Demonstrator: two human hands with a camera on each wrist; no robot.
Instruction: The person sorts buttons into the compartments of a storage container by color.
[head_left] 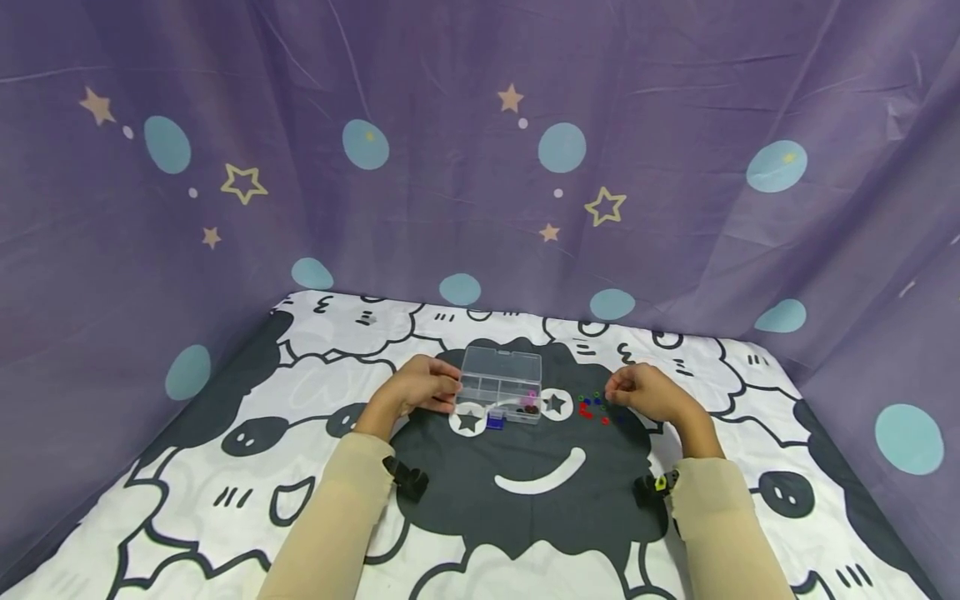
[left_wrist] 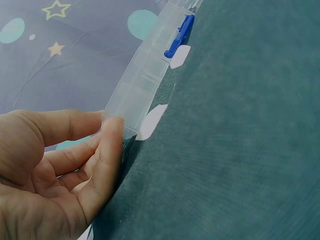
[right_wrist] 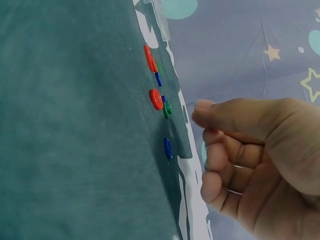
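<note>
My left hand (head_left: 424, 384) pinches left end of clear box (head_left: 477, 386), probably to keep it steady on patterned cloth (head_left: 480, 508). Lid (head_left: 501, 363) lies back on far side, so compartments stay reachable; pink piece (head_left: 530, 397) inside. My right hand (head_left: 647, 392) curled, thumb close to fingers, nothing visible between. Loose coloured pieces (right_wrist: 156, 99) just beside it, scattered, within easy reach. Blue tab (head_left: 495, 422) at box's near edge; purple curtain (head_left: 450, 208) blocks far side.

Free cloth (head_left: 562, 432) between clear box (head_left: 470, 398) and small pieces (head_left: 585, 412), lid (head_left: 501, 363) behind, left fingers (head_left: 447, 386) blocking box's left end
</note>
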